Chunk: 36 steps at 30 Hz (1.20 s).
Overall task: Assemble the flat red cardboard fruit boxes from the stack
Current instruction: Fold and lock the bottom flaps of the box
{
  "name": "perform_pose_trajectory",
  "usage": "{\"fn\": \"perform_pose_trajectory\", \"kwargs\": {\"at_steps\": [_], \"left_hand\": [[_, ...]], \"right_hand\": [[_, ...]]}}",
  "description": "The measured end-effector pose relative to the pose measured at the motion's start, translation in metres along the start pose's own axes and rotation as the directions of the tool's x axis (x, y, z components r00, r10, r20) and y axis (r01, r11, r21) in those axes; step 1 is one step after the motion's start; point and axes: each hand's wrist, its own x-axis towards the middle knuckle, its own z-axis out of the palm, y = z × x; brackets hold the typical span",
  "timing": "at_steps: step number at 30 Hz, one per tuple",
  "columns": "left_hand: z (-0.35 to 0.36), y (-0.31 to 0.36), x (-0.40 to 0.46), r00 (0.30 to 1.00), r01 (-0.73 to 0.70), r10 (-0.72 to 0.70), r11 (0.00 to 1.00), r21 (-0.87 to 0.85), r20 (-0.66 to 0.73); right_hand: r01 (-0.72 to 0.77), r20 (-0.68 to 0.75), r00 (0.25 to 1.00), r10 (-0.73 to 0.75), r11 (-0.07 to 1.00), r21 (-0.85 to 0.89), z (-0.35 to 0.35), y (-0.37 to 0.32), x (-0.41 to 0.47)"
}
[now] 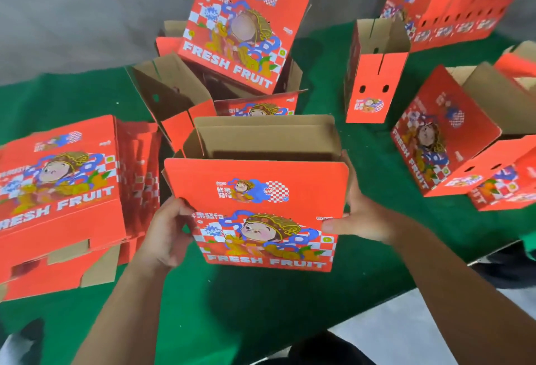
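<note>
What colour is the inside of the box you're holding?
Plain brown cardboard inside the held box; its outside is red. Head view.

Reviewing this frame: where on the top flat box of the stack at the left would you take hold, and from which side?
Probably by the near right corner of the top flat box, coming in from the right, where the left hand already is. The stack fans out there, so the sheet edges show apart and fingers could slide under the top one alone. Its printed face lies flat, offering no grip from above.
</note>
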Motion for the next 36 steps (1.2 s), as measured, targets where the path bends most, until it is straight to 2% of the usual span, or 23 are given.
{"fn": "perform_pose_trajectory", "kwargs": {"at_steps": [4,8,9,12,14,16,19,23,25,27,30,32,34,36], "left_hand": [[0.002,0.003,0.008,1.000,0.003,-0.004,0.998,-0.064,-0.024],[0.031,-0.001,0.018,0.990,-0.120,0.105,0.977,-0.177,-0.090],[0.038,-0.001,0.021,0.987,-0.133,0.113,0.973,-0.190,-0.114],[0.059,-0.004,0.031,0.984,-0.131,0.110,0.980,-0.148,-0.142],[0.072,-0.010,0.036,0.983,-0.112,0.103,0.992,-0.049,-0.155],[0.084,-0.020,0.039,0.975,-0.121,0.128,0.991,0.048,-0.184],[0.101,-0.033,0.037,0.972,-0.069,0.106,0.982,0.178,-0.210],[0.120,-0.045,0.027,0.969,0.005,0.033,0.988,0.152,-0.244],[0.136,-0.048,0.024,0.977,-0.019,0.061,0.979,0.202,-0.202],[0.167,-0.050,0.024,0.991,-0.061,0.092,0.959,0.277,-0.098],[0.232,-0.048,0.024,0.974,-0.171,0.110,0.929,0.328,0.196],[0.272,-0.046,0.025,0.937,-0.213,0.085,0.908,0.362,0.339],[0.295,-0.045,0.026,0.908,-0.252,0.073,0.883,0.396,0.413],[0.300,-0.049,0.028,0.906,-0.253,0.061,0.872,0.419,0.419]], "right_hand": [[-0.002,0.014,1.000,0.001,0.998,0.064,-0.010,0.010,-0.009],[0.021,-0.014,1.000,-0.023,0.987,-0.157,-0.008,0.005,0.000],[0.035,0.000,0.999,-0.035,0.989,-0.147,-0.009,0.006,0.003],[0.052,0.038,0.998,-0.048,0.993,-0.106,-0.014,0.013,0.008],[0.054,0.010,0.998,-0.054,0.999,-0.004,-0.019,0.018,0.009],[0.113,-0.065,0.992,-0.107,0.989,0.094,-0.024,0.025,0.009],[0.216,-0.224,0.957,-0.186,0.969,0.117,-0.029,0.042,0.009],[0.237,-0.489,0.860,-0.143,0.962,0.135,-0.039,0.066,0.013],[0.241,-0.604,0.784,-0.142,0.967,0.085,-0.045,0.074,0.018],[0.221,-0.675,0.727,-0.125,0.973,0.058,-0.048,0.083,0.024],[0.194,-0.729,0.682,-0.062,0.976,0.099,-0.050,0.087,0.028],[0.163,-0.779,0.621,-0.091,0.986,0.015,-0.067,0.093,0.026],[0.093,-0.832,0.543,-0.113,0.993,-0.074,-0.093,0.102,0.019],[-0.021,-0.899,0.432,-0.072,0.996,-0.090,-0.126,0.118,0.009]]}}
